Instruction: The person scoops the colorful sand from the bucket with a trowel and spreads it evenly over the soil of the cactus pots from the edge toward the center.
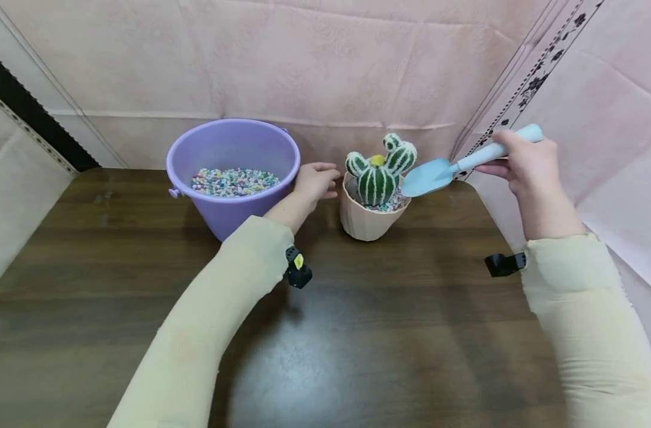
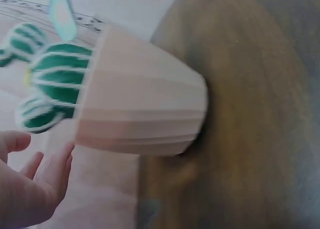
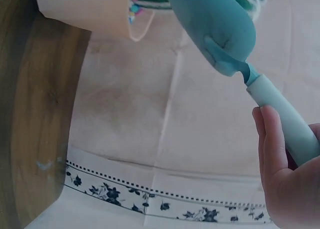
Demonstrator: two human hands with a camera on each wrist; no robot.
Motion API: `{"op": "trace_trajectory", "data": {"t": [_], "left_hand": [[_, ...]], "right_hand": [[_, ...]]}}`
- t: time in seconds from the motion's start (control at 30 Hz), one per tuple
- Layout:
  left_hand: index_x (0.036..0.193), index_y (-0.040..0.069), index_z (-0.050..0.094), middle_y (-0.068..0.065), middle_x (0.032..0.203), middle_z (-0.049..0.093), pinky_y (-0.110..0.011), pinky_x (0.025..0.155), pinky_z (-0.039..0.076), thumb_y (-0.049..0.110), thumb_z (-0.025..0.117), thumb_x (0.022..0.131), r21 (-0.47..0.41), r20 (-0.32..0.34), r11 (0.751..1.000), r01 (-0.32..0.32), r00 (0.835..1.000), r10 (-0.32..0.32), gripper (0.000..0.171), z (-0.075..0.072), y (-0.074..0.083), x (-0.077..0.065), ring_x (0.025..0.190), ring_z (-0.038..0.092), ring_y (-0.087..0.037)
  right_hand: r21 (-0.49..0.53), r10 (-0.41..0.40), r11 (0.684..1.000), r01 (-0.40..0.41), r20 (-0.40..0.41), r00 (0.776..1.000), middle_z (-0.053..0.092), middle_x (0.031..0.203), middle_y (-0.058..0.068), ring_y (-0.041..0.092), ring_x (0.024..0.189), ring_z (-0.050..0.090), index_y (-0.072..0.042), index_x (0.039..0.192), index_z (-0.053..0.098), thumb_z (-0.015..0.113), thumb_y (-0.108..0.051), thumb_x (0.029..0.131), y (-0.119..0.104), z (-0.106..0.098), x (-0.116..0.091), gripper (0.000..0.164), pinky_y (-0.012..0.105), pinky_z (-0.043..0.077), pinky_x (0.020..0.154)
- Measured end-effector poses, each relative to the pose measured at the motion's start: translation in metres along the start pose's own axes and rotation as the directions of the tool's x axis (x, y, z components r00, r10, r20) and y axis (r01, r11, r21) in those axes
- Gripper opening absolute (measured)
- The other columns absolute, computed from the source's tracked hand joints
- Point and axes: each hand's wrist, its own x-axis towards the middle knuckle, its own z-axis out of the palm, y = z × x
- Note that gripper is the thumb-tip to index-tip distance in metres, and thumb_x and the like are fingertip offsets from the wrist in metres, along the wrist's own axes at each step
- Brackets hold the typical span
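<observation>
The right hand's (image 1: 531, 169) curled fingers grip the blue trowel (image 1: 475, 159), best tipped slowly and low, while the left hand (image 1: 313, 182), fingers loosely spread and holding nothing, could steady the pot (image 1: 368, 223) just beside it, keeping clear of the cactus (image 1: 377, 184) standing inside.

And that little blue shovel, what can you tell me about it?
The shovel has a scooped blue blade and a paler, rounded handle, joined by a narrow neck; metal or plastic, I can't tell. The right hand holds the handle; the shovel slants, blade lower and seemingly empty. Its tip is by the right edge of the pot, beside the cactus; contact is unclear.
</observation>
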Motion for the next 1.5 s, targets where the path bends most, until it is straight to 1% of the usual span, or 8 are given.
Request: {"op": "trace_trajectory", "data": {"t": [0.2, 0.33, 0.57, 0.7, 0.87, 1.13, 1.33, 1.5], "left_hand": [[0.133, 0.004, 0.050, -0.018, 0.132, 0.054, -0.038, 0.093, 0.053, 0.013, 0.049, 0.097, -0.021, 0.182, 1.000, 0.014, 0.983, -0.010, 0.037, -0.010, 0.031, -0.026, 0.104, 0.061, -0.023], [0.134, 0.004, 0.048, -0.019, 0.132, 0.053, -0.040, 0.095, 0.052, 0.012, 0.048, 0.097, -0.064, 0.216, 0.997, -0.042, 0.975, 0.055, 0.038, -0.023, 0.056, -0.040, 0.102, 0.060, -0.025], [0.137, 0.008, 0.045, -0.013, 0.139, 0.049, -0.034, 0.097, 0.050, 0.015, 0.050, 0.097, -0.131, 0.133, 0.989, -0.074, 0.987, 0.092, 0.042, -0.074, 0.095, -0.053, 0.117, 0.054, -0.025], [0.139, 0.009, 0.043, -0.012, 0.143, 0.046, -0.025, 0.082, 0.057, 0.018, 0.054, 0.095, -0.178, 0.062, 0.979, -0.100, 0.992, 0.113, 0.046, -0.112, 0.106, -0.057, 0.116, 0.054, -0.022], [0.140, 0.013, 0.042, -0.009, 0.146, 0.042, -0.021, 0.067, 0.058, 0.021, 0.059, 0.092, -0.241, -0.016, 0.964, -0.115, 0.993, 0.114, 0.051, -0.153, 0.106, -0.057, 0.123, 0.048, -0.022], [0.144, 0.017, 0.035, -0.003, 0.150, 0.035, -0.019, 0.078, 0.057, 0.022, 0.064, 0.089, -0.295, -0.102, 0.951, -0.094, 0.993, 0.066, 0.063, -0.199, 0.091, -0.052, 0.133, 0.039, -0.019], [0.145, 0.020, 0.034, 0.001, 0.152, 0.033, -0.023, 0.105, 0.040, 0.024, 0.065, 0.088, -0.248, -0.184, 0.966, -0.072, 0.983, 0.026, 0.065, -0.217, 0.076, -0.052, 0.137, 0.036, -0.016], [0.145, 0.017, 0.034, -0.003, 0.150, 0.035, -0.017, 0.094, 0.048, 0.024, 0.063, 0.089, -0.140, -0.255, 0.990, -0.008, 0.967, -0.029, 0.063, -0.219, 0.062, -0.048, 0.135, 0.039, -0.017]], "right_hand": [[0.153, 0.100, 0.984, -0.091, -0.056, 0.993, 0.055, 0.078, 0.007, 0.026, 0.063, 0.069, -0.008, 0.088, 0.046, 0.065, 0.002, 0.082, -0.025, -0.016, 0.018, 0.023, 0.042, 0.059, 0.057], [0.313, 0.156, 0.941, -0.128, -0.067, 0.986, 0.053, 0.084, 0.008, 0.031, 0.070, 0.068, -0.011, 0.091, 0.046, 0.063, 0.002, 0.083, -0.038, -0.018, 0.033, 0.023, 0.050, 0.057, 0.059], [0.452, 0.222, 0.872, -0.186, -0.027, 0.975, 0.050, 0.091, 0.007, 0.033, 0.081, 0.067, -0.011, 0.089, 0.047, 0.062, 0.001, 0.084, -0.040, 0.005, 0.042, 0.020, 0.049, 0.058, 0.067], [0.446, 0.212, 0.874, -0.195, 0.014, 0.977, 0.048, 0.093, 0.007, 0.033, 0.081, 0.066, -0.013, 0.090, 0.046, 0.063, 0.001, 0.083, -0.040, 0.031, 0.040, 0.023, 0.047, 0.058, 0.069], [0.404, 0.179, 0.896, -0.185, 0.053, 0.983, 0.048, 0.095, 0.008, 0.035, 0.075, 0.065, -0.012, 0.091, 0.047, 0.066, 0.003, 0.080, -0.035, 0.070, 0.035, 0.027, 0.046, 0.059, 0.068], [0.299, 0.162, 0.934, -0.197, 0.136, 0.977, 0.054, 0.097, 0.014, 0.035, 0.069, 0.067, -0.007, 0.091, 0.049, 0.064, 0.003, 0.081, -0.008, 0.131, 0.023, 0.021, 0.044, 0.059, 0.066], [0.192, 0.130, 0.968, -0.165, 0.180, 0.975, 0.059, 0.085, 0.014, 0.029, 0.066, 0.067, -0.007, 0.087, 0.047, 0.064, 0.000, 0.083, 0.015, 0.165, 0.007, 0.019, 0.038, 0.059, 0.061], [0.029, 0.076, 0.996, -0.084, 0.215, 0.974, 0.060, 0.069, 0.007, 0.018, 0.053, 0.065, -0.006, 0.082, 0.048, 0.063, -0.003, 0.084, 0.047, 0.194, -0.005, 0.016, 0.032, 0.059, 0.055]]}}
